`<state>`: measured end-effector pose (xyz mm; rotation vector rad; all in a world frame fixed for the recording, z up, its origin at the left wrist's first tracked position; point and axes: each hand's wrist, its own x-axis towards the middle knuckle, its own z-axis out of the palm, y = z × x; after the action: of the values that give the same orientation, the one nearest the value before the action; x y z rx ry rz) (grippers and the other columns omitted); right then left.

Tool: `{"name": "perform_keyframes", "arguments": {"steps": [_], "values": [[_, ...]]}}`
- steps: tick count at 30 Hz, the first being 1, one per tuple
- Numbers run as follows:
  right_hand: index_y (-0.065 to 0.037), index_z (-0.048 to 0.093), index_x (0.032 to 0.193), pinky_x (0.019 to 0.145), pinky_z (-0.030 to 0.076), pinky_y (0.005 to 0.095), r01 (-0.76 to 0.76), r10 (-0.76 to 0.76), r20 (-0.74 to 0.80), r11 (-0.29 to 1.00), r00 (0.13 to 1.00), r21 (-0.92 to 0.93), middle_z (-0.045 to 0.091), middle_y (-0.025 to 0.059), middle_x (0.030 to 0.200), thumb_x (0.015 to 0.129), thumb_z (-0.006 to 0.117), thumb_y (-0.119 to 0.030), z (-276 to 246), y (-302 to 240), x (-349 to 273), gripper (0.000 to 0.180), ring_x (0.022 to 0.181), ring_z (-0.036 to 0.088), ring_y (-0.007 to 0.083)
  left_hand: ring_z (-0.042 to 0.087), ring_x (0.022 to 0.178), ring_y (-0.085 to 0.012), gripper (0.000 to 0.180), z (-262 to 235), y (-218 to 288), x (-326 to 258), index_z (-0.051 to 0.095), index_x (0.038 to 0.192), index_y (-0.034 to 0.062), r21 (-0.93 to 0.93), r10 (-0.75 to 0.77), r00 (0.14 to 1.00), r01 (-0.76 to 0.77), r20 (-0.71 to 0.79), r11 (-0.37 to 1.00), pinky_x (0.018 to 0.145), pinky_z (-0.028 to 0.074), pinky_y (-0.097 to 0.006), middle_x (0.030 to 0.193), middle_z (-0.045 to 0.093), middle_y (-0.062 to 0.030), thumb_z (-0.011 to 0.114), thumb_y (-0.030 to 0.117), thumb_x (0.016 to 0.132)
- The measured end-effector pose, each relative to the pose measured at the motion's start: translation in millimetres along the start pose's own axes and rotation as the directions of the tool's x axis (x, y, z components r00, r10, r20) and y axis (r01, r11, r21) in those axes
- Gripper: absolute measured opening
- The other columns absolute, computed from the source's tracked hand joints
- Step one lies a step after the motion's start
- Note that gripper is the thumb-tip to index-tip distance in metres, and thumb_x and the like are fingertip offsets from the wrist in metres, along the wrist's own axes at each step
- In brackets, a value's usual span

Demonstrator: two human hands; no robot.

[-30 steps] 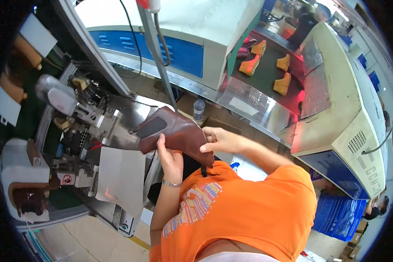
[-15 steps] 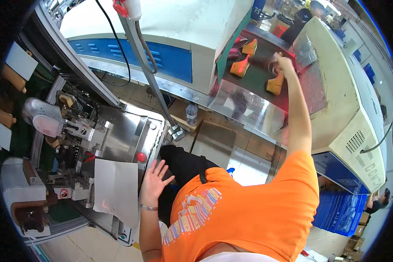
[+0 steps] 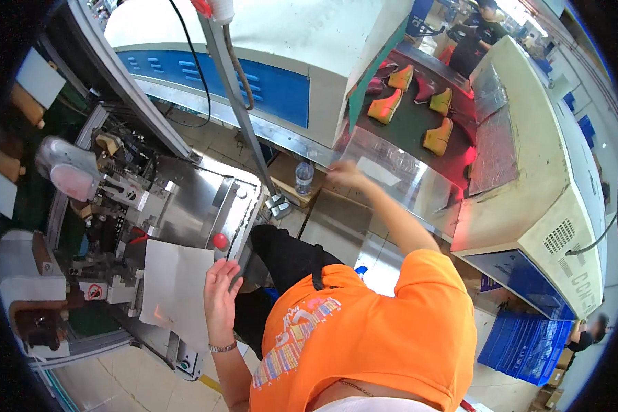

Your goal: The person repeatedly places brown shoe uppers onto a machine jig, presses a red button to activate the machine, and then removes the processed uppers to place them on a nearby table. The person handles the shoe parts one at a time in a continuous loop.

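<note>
My left hand (image 3: pixel 221 295) is raised beside the white sheet (image 3: pixel 175 288) on the machine at left, below a red push button (image 3: pixel 220 241). Its fingers are stretched and nothing is in them. My right hand (image 3: pixel 348 174) hangs in front of the clear panel (image 3: pixel 378 158) at the conveyor's edge, near a plastic bottle (image 3: pixel 303 178). Motion smears its fingers, so their pose is unclear. Beyond the panel, a dark conveyor belt (image 3: pixel 408 130) carries several shoes, among them a yellow shoe (image 3: pixel 437 137), a smaller yellow-green one (image 3: pixel 441 102) and a dark red one (image 3: pixel 424 89).
A metal post (image 3: pixel 244 123) stands between the machine at left and the large white-and-blue housing (image 3: pixel 254 89). On the right are a cream machine housing (image 3: pixel 529 178) and blue crates (image 3: pixel 522 347). Another person (image 3: pixel 475 41) stands beyond the belt's far end.
My right hand has drawn back from over the belt, leftward and nearer, uncovering the yellow-green shoe. My left hand has moved slightly left and down, its fingers closer together.
</note>
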<state>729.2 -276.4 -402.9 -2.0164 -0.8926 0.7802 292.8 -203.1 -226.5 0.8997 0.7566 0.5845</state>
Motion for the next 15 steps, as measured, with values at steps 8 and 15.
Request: {"name": "perform_keyframes", "arguments": {"steps": [8, 15], "values": [[0.002, 0.058, 0.102, 0.076, 0.045, 0.0276, 0.396, -0.533, 0.563, 0.846, 0.631, 0.356, 0.062, 0.0075, 0.091, 0.082, 0.054, -0.008, 121.5, -220.6, -39.8, 0.022, 0.086, 0.057, 0.0138, 0.055, 0.096, -0.0157, 0.025, 7.6, 45.1, -25.7, 0.048, 0.109, -0.0015, 0.196, 0.359, 0.931, -0.364, 0.062, 0.911, 0.086, 0.041, -0.027, 0.100, 0.058, -0.0109, 0.050, 0.009, 0.086], [0.001, 0.043, 0.122, 0.084, 0.042, 0.0289, 0.325, -0.549, 0.668, 0.836, 0.503, 0.442, 0.051, 0.0144, 0.116, 0.080, 0.060, -0.019, 237.7, -258.8, -35.8, 0.049, 0.099, 0.052, 0.0199, 0.053, 0.095, -0.0147, 0.033, -114.3, -30.0, -96.6, 0.048, 0.112, 0.0027, 0.801, 0.754, 0.378, -0.053, -0.537, 0.596, 0.079, 0.042, -0.027, 0.101, 0.056, -0.0097, 0.056, 0.011, 0.081]]}}
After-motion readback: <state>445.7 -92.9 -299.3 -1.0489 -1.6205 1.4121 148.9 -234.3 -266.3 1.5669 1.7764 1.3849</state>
